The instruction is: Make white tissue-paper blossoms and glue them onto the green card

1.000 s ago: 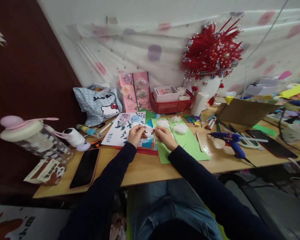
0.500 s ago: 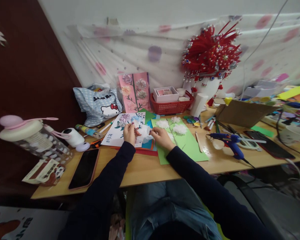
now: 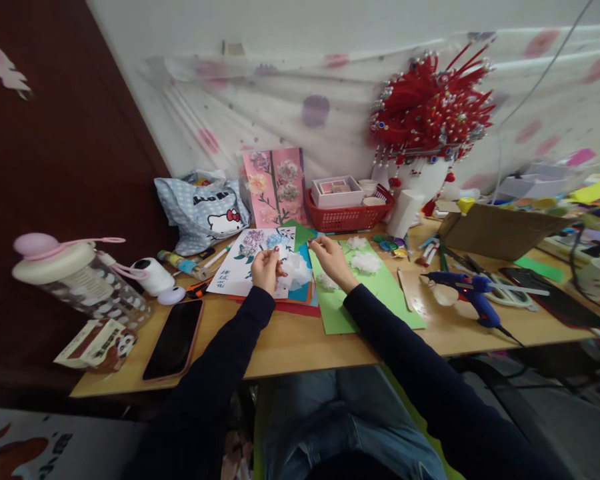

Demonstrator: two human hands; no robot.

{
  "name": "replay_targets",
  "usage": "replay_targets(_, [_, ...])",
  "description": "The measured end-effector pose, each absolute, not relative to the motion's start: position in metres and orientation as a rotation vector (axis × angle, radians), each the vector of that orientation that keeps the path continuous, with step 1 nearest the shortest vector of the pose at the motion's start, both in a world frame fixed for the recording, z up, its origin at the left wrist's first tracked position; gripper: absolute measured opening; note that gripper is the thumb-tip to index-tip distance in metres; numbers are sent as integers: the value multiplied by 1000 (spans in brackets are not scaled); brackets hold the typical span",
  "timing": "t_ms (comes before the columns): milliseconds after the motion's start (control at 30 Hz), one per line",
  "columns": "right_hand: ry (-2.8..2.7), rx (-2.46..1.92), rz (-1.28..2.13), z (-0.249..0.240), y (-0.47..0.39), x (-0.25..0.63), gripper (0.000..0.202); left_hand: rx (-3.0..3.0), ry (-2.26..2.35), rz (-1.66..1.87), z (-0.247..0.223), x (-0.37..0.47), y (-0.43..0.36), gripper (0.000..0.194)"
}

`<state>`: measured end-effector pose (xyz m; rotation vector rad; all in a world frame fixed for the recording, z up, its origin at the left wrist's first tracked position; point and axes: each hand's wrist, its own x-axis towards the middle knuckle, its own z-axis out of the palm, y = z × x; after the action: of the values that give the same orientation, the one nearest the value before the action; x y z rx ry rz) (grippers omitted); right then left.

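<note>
My left hand is closed on a sheer white flower-like piece, which spreads out to the right of its fingers. My right hand is pinched just above and right of that piece; whatever it holds, if anything, is too small to make out. Beneath my right hand lies a light green sheet with fluffy white flowers on it. Under my left hand is a white sheet with purple and blue flowers and handwriting, on top of coloured papers.
A blue glue gun lies at the right beside a wooden stick. A phone, a bottle and a small box are at the left. Behind stand a red basket, a pink flower picture and a red headdress.
My right hand has lifted up and away from the white piece, widening the gap between my hands. The white piece stays in my left hand. The whole view has shifted slightly.
</note>
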<state>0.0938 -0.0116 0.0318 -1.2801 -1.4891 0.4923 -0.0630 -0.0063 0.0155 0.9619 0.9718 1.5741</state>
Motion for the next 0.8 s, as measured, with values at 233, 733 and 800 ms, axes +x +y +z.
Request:
replay_targets(233, [-1246,-1222,577,20,-11,102,40,926,945,1568,15,-63,-6,38])
replay_targets(733, [-1499,-978,1098,28,-41,84,33,1058,652,1177,22,-61,-20,38])
replay_targets(800, [-1492,-956,1119,28,-41,83,33,1110,653,1164,23,-60,-21,39])
